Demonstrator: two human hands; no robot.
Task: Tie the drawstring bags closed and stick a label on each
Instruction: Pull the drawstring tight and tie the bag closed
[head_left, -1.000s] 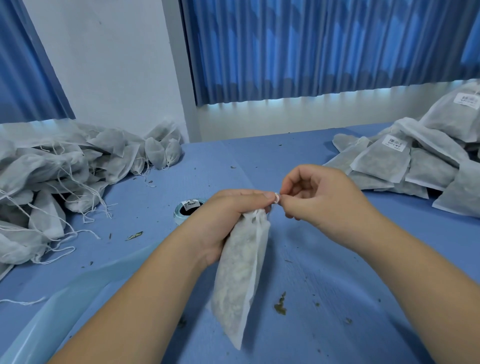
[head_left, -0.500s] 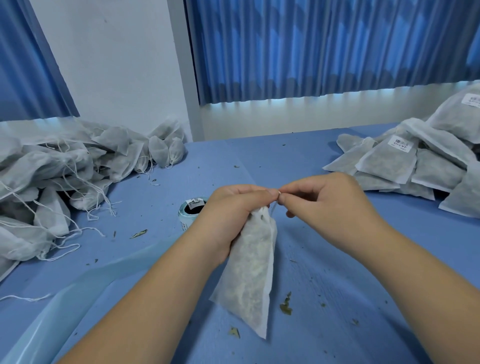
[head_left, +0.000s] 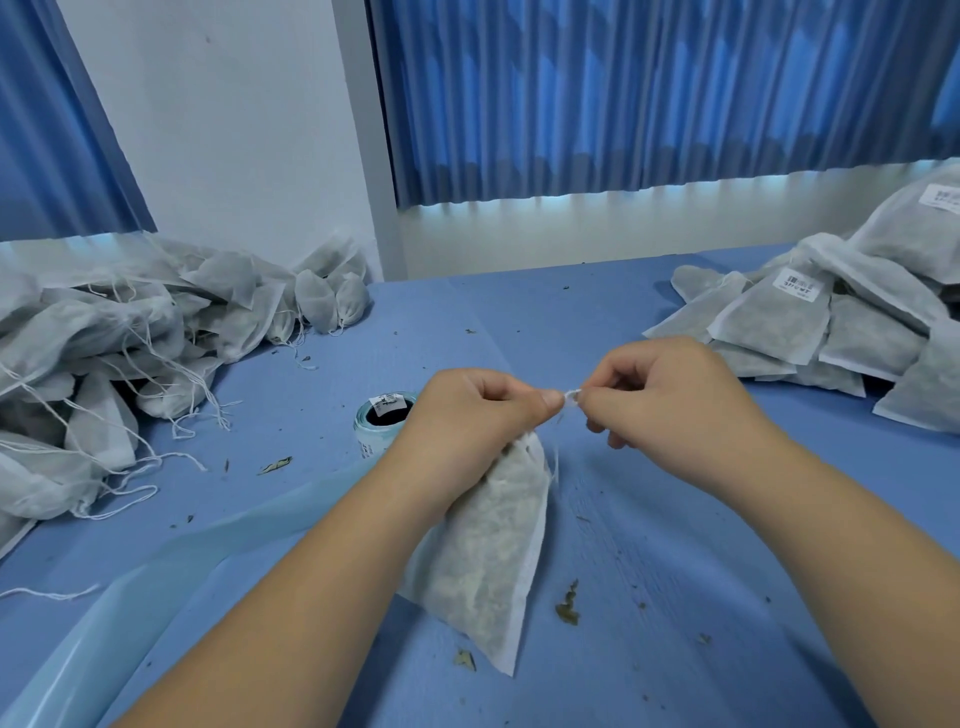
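A white drawstring bag (head_left: 493, 551) filled with dried herbs hangs over the blue table, its lower corner near the cloth. My left hand (head_left: 472, 421) grips the bag's gathered neck, thumb and forefinger pinching the white drawstring (head_left: 570, 397). My right hand (head_left: 670, 400) pinches the same string from the right, fingertips almost touching the left ones. A loose string end dangles beside the bag's neck. A roll of labels (head_left: 382, 423) stands just left of my left hand, partly hidden by it.
A heap of untied bags (head_left: 124, 358) with loose strings fills the left side. Labelled bags (head_left: 810, 322) are stacked at the right. A pale blue backing strip (head_left: 171, 566) trails from the roll toward the near left. Herb crumbs (head_left: 567, 605) dot the blue table (head_left: 675, 597).
Both hands have stayed together at the bag's neck, working the string. The bag has swung slightly, and a short bit of string now shows between the fingertips.
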